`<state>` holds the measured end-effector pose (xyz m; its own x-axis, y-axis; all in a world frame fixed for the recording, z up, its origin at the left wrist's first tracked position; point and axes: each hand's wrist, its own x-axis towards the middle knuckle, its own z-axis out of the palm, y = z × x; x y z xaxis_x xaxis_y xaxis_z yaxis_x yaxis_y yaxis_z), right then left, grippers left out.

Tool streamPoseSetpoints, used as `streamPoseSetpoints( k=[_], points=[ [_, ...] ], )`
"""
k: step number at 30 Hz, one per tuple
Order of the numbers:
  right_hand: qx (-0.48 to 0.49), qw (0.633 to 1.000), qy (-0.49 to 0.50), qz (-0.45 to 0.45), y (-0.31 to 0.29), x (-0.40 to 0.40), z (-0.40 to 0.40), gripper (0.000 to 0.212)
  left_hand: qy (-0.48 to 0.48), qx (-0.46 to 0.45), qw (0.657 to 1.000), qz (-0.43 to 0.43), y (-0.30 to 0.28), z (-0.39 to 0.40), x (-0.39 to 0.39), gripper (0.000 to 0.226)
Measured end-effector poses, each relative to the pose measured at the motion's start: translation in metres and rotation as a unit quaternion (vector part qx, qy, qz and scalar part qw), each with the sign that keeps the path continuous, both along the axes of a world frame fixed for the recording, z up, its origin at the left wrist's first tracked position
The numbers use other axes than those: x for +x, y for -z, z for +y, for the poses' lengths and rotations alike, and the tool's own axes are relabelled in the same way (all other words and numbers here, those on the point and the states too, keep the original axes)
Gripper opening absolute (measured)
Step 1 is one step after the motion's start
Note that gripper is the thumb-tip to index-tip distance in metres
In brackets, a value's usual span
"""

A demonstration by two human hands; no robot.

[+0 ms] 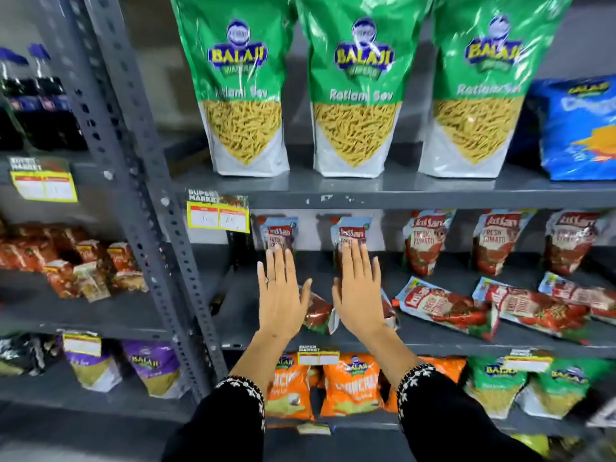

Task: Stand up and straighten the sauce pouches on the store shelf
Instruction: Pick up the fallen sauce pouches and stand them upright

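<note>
Here both hands were flat and empty, fingers extended and held nearly together, reaching into the middle shelf. The left hand and the right hand hovered over two fallen sauce pouches near the front edge, partly hidden beneath the palms. Far behind the fingertips, two upright pouches stood against the back, with three more upright pouches to the right. Two flat pouches lay near the front on the right. The likely risk was that a reach past the fallen pouches would nudge the standing ones behind and topple them. The soft pouches probably slump again if stood without support, and one near the lip might slide off the shelf.
</note>
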<state>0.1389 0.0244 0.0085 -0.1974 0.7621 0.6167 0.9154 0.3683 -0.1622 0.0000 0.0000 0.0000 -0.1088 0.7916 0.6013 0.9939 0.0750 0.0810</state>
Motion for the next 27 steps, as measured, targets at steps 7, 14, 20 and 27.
streamPoseSetpoints(
  k=[7, 14, 20, 27],
  points=[
    [-0.230, 0.973, -0.033, -0.011, 0.066, -0.024, 0.067, 0.061, -0.077, -0.179, 0.946, -0.261, 0.077, 0.039, -0.024, 0.064],
    [-0.485, 0.873, -0.038, -0.027, 0.089, -0.052, 0.148, 0.044, -0.202, -0.235, 0.657, -0.687, 0.101, 0.100, -0.027, 0.047],
    [-0.562, 0.811, 0.001, 0.163, 0.093, -0.063, 0.173, 0.039, -0.184, -0.191, 0.701, -0.662, 0.100, 0.129, -0.033, 0.049],
    [-0.469, 0.741, -0.126, 0.463, 0.079, -0.076, 0.156, 0.039, 0.030, -0.098, 0.854, -0.510, 0.074, 0.137, -0.074, 0.049]
  ],
)
